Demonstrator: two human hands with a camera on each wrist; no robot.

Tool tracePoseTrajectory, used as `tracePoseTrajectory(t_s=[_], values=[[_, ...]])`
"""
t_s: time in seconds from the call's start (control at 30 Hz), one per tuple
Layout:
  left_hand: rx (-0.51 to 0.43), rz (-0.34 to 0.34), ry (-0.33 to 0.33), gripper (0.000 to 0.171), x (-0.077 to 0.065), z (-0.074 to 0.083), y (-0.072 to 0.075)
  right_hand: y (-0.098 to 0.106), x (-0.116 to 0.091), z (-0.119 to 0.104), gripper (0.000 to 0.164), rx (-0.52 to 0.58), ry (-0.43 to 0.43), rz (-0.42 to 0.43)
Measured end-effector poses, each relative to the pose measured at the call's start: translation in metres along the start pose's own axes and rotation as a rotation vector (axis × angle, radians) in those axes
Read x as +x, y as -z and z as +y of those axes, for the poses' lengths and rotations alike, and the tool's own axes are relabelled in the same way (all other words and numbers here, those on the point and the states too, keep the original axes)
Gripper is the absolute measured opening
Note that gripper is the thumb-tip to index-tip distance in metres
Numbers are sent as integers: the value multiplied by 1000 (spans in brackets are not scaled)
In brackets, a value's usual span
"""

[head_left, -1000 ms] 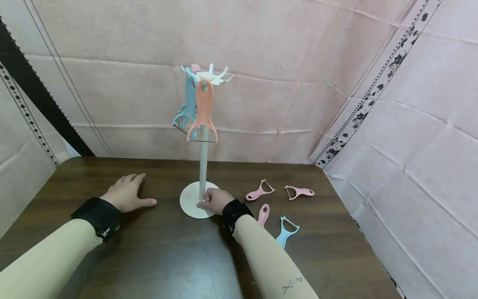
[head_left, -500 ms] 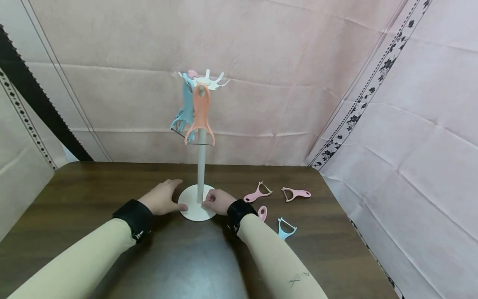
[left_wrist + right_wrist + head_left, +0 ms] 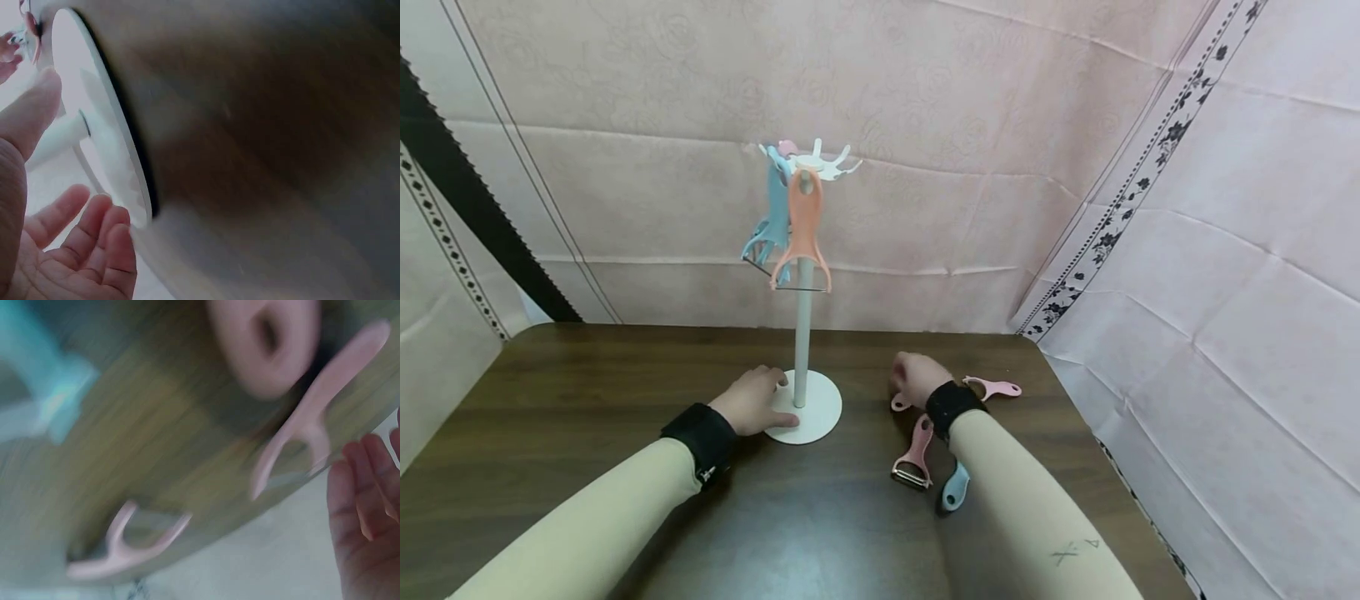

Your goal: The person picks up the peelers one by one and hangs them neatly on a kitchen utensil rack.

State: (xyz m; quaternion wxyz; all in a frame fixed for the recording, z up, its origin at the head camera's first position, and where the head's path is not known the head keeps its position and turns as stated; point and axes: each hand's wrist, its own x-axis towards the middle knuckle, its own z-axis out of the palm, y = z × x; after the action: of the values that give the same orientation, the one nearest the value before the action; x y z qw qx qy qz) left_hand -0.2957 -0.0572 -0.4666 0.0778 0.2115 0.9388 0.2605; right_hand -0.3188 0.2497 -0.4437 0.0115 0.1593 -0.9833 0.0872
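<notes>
A white stand with a round base (image 3: 820,412) and several hooks (image 3: 835,169) bears an orange peeler (image 3: 805,217), blue peeler shapes (image 3: 775,204) and a partly hidden pink thing (image 3: 786,147). My left hand (image 3: 756,402) is at the base's left side, thumb and fingers apart around its edge; firm contact cannot be told. My right hand (image 3: 917,377) hovers above a pink peeler, whose handle end (image 3: 900,402) shows below it. The right wrist view has its fingers (image 3: 342,500) extended beside a pink peeler (image 3: 312,403), holding nothing.
Another pink peeler (image 3: 1002,389) lies right of my right wrist. Nearer me lie a pink peeler (image 3: 916,454) and a blue peeler (image 3: 955,487), partly behind my forearm. The brown table (image 3: 625,367) ends at a pale cloth backdrop (image 3: 700,208).
My right hand has left the stand's base and moved right to the pink peelers. The left hand has come in from the left to the base.
</notes>
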Motion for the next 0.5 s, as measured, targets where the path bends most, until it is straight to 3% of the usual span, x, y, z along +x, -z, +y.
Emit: tracePoseTrajectory(t_s=[0.2,0.37,0.5], values=[[-146,-20,56,65,19,3,-14,5,-13,30,20,-139,20,-13],[-144,-7,109,59,36,-6,-28,-2,-18,35,44,-182,33,-88],[-100,-19,148,57,45,-7,-37,-7,-22,36,50,-226,39,-115]])
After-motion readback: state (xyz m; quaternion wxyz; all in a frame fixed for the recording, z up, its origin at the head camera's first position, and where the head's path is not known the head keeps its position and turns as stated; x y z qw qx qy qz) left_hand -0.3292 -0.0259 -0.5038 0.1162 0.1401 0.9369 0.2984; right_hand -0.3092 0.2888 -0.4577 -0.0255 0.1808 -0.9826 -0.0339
